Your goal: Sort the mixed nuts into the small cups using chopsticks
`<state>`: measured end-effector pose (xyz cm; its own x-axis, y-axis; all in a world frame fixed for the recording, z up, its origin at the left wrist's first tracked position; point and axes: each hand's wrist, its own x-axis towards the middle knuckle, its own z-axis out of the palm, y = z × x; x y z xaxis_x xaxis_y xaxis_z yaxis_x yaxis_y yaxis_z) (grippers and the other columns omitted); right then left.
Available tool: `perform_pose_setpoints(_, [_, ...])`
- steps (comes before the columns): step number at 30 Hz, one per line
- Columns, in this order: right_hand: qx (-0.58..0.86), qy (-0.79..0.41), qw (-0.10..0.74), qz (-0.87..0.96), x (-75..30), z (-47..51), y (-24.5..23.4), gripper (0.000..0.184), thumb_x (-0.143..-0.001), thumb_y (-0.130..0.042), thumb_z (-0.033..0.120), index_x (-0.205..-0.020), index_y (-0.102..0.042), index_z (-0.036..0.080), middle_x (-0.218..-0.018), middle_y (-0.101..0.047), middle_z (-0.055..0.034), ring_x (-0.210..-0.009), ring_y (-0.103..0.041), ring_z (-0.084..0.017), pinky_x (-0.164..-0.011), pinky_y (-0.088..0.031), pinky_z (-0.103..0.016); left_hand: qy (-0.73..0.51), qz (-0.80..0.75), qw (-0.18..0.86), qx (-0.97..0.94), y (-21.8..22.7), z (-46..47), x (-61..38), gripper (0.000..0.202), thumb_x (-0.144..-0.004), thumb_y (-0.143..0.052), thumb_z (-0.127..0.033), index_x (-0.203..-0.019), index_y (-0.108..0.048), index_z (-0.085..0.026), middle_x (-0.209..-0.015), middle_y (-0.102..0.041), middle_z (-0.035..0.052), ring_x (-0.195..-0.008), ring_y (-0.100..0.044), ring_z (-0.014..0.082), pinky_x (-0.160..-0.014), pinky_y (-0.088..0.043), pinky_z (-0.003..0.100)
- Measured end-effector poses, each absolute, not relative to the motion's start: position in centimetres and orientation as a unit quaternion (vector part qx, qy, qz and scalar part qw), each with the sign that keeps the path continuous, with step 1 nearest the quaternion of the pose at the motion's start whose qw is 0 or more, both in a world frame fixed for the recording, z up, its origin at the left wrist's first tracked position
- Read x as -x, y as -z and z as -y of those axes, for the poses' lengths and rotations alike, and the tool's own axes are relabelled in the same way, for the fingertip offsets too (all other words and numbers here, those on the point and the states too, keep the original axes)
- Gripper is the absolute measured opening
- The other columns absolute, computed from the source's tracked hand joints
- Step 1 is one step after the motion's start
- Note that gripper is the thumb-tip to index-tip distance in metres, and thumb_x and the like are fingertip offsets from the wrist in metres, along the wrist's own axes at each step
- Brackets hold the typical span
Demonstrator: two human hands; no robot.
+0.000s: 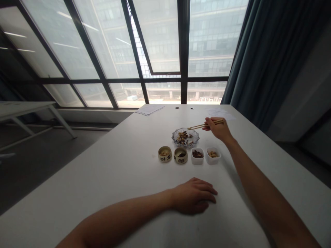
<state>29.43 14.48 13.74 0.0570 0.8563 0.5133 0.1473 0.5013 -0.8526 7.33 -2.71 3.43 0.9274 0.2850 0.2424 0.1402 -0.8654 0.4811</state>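
My right hand (216, 128) grips a pair of chopsticks (199, 126), their tips above the far right rim of a clear glass dish (174, 140). A small pale piece seems to sit at the tips, too small to name. Mixed dark and pale bits (184, 137) lie in the dish. My left hand (194, 195) rests flat on the table, fingers stretched out, holding nothing. Between it and the dish stands a row: two round cups with dark lettering, a left one (164, 158) and a right one (180, 159), then two square white tubs (197, 161) (213, 160), each with small food pieces inside.
The white table (108, 179) reaches toward the windows. Papers (150, 109) lie at its far left corner, more sheets (219, 113) at the far right. Two small dark items are near the far edge. A blue curtain (258, 62) hangs at right; another table (26, 108) stands at left.
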Motion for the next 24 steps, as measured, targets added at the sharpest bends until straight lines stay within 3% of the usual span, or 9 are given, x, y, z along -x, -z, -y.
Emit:
perform_pose_setpoints(10, [0.501, -0.224, 0.581, 0.602, -33.3, -4.8, -22.4, 0.034, -0.085, -0.083, 0.049, -0.071, -0.075, 0.019, -0.067, -0.076, -0.0107, -0.053, -0.076, -0.027, -0.047, -0.067, -0.034, -0.148, -0.116, 0.237, -0.953, -3.5, 2.7, -7.4, 0.035, -0.094, -0.055, -0.029, -0.128, -0.064, -0.028, -0.146, -0.065, 0.0044, -0.142, -0.055, 0.0222, -0.123, -0.036, 0.04])
perform_pose_setpoints(19, [0.513, -0.225, 0.533, 0.634, -36.3, -3.4, -22.0, 0.036, -0.087, -0.082, 0.046, -0.067, -0.073, 0.018, -0.06, -0.073, -0.0135, -0.045, -0.072, -0.029, -0.038, -0.062, -0.036, -0.149, -0.119, 0.236, -0.953, -3.4, 2.6, -7.4, 0.034, -0.094, -0.056, -0.028, -0.127, -0.064, -0.029, -0.145, -0.066, 0.0041, -0.141, -0.056, 0.0211, -0.123, -0.036, 0.039])
perform_pose_setpoints(24, [0.497, -0.248, 0.53, 0.641, -36.4, -4.1, -21.7, 0.033, -0.086, -0.084, 0.046, -0.073, -0.074, 0.018, -0.064, -0.075, -0.0126, -0.048, -0.074, -0.028, -0.041, -0.064, -0.036, -0.146, -0.116, 0.238, -0.953, -3.5, 2.5, -7.4, 0.034, -0.095, -0.055, -0.03, -0.127, -0.064, -0.028, -0.146, -0.066, 0.0042, -0.141, -0.056, 0.0212, -0.123, -0.036, 0.039])
